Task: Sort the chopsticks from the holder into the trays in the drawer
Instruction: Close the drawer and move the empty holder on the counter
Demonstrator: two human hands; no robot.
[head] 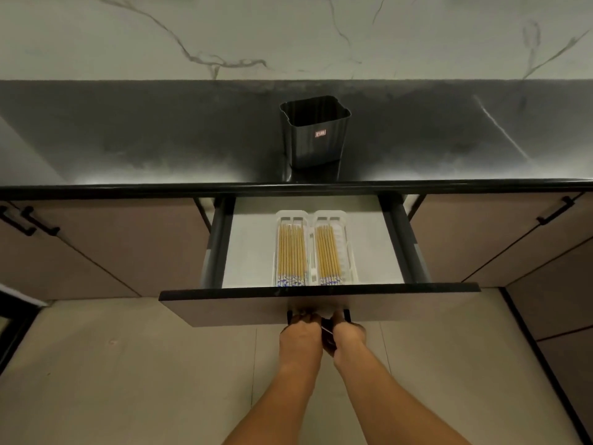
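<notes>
Chopsticks (308, 256) in drawer (250, 252) trays (348, 248)

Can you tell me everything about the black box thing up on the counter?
The black holder stands upright on the dark counter, behind the open drawer. It looks like ribbed, shiny plastic, squarish with notched corners, open on top, with a small reddish label on its front. No chopsticks stick out of it. Nothing touches it except the counter.

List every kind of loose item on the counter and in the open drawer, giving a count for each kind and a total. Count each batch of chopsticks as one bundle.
Black holder on the counter: 1
White trays in the drawer: 2
Chopstick bundles, one in each tray: 2
Total: 5
</notes>
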